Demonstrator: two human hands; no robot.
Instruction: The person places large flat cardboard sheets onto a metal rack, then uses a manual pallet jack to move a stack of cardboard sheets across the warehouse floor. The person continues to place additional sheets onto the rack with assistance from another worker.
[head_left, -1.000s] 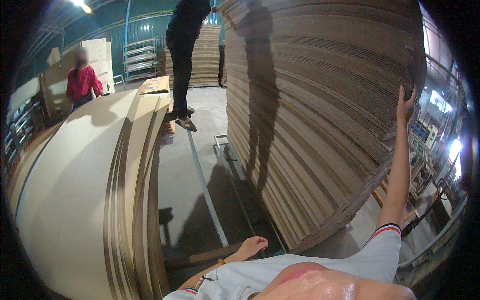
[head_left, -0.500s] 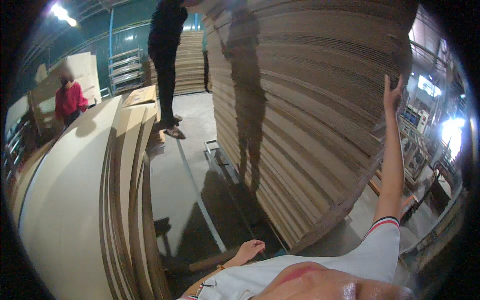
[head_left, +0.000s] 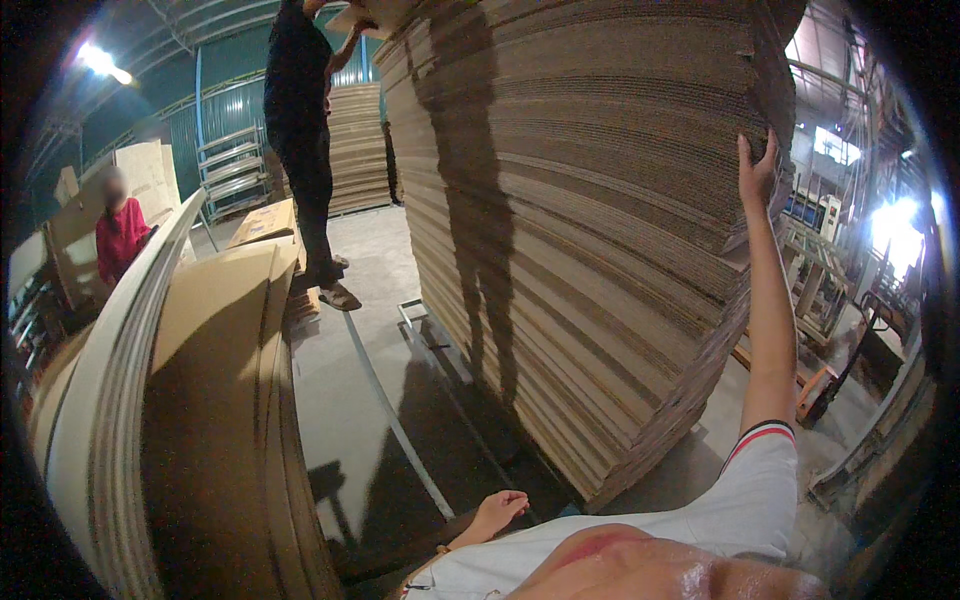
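Observation:
A tall stack of brown corrugated cardboard sheets [head_left: 600, 260] rises in front of me and to the right. My right hand [head_left: 757, 172] is raised at its right edge, thumb and fingers apart, against or very close to the sheet ends; exact contact is hard to tell. Down by my waist, my left hand [head_left: 503, 508] has its fingers curled in, with nothing visible in them. Beyond the stack's far left corner, a person in dark clothes [head_left: 300, 140] stands with a hand on a board [head_left: 385, 18] at the top.
On the left, a bundle of pale sheets [head_left: 110, 390] stands tilted up beside brown cardboard sheets [head_left: 205, 400]. A person in red [head_left: 122, 235] is behind them. A metal frame [head_left: 415, 315] lies low beside the tall stack. A hand truck [head_left: 818, 388] stands at right.
The pale sheets on the left have tipped up and leftward, exposing brown sheets. The dark-clothed person's hand and a board now show at the top. My hands keep nearly the same pose.

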